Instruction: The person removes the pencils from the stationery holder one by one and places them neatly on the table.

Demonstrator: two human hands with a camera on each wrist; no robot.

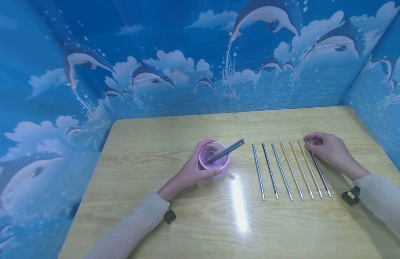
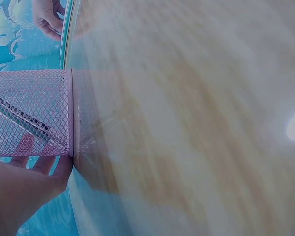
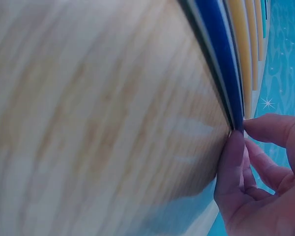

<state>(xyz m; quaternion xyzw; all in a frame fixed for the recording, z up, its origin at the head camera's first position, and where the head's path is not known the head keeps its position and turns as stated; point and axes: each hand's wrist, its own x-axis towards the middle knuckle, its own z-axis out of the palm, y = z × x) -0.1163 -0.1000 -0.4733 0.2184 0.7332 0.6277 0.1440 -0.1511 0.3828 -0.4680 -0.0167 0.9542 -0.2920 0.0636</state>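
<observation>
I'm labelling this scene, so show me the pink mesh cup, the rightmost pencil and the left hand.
Pink mesh cup (image 2: 39, 101): left wrist view, side wall.
Rightmost pencil (image 1: 320, 174): head view, along the shaft.
Left hand (image 1: 192, 170): head view, back of the hand.

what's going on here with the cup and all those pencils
A person's left hand holds a pink mesh cup on the table, with a few pencils leaning in it. Seven more lie side by side to the right, and the right hand pinches the far end of the rightmost pencil, which is dark blue.
</observation>
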